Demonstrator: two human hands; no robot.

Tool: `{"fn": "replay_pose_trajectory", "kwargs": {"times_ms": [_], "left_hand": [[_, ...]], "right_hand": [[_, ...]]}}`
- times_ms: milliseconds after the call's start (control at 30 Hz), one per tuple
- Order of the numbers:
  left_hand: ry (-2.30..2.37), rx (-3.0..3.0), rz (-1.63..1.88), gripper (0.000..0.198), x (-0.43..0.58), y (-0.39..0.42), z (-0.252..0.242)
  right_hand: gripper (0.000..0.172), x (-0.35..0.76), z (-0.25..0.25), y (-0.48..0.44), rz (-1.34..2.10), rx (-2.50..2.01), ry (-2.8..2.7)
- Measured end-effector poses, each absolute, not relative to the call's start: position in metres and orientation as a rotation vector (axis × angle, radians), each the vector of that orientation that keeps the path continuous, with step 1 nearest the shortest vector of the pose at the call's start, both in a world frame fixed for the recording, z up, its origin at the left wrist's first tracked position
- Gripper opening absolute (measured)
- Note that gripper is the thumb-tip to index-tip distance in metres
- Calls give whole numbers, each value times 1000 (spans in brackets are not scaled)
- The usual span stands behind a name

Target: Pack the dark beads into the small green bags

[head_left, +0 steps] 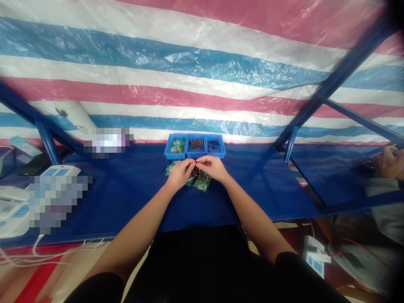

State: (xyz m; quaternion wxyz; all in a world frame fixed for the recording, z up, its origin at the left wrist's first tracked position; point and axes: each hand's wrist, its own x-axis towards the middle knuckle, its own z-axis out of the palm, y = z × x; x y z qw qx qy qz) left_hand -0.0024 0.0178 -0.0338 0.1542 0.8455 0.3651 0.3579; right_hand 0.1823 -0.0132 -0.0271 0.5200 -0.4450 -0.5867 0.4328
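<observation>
My left hand point(181, 174) and my right hand point(213, 167) meet fingertip to fingertip above the blue table. Both are pinched closed around something small and dark that is too tiny to name. Beneath them lie small green packets point(202, 183) and a heap of little dark and shiny pieces, partly hidden by my hands. Just beyond stand three joined blue bins. The left bin point(170, 155) contains green packets, the middle bin point(196, 154) small brass-and-black parts, and the right bin point(220, 155) a few thin dark pieces.
White power strips point(61, 169) with cables sit at the left, beside blurred-out items. Blue metal frame posts point(292, 143) rise on both sides, before a striped plastic sheet point(202, 75). At the far right, a co-worker's hands point(389, 162) show over another table.
</observation>
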Motion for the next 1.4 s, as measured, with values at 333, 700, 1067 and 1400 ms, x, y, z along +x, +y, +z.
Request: {"fn": "replay_pose_trajectory", "kwargs": {"times_ms": [333,700,1067,1400], "left_hand": [[1048,2404,994,29,-3,17,-33],[1033,2310,1060,27,-2,16,-33],[1013,2359,1050,27,-3,17,-33],[1014,2343,1067,24,-3,16,-35]], "right_hand": [[38,183,-29,-12,1019,-1080,-1441],[36,184,-30,-10,1020,-1067,-1401],[36,182,-27,-13,1034,-1042,-1401],[36,183,-33,-10,1014,-1067,-1429]]}}
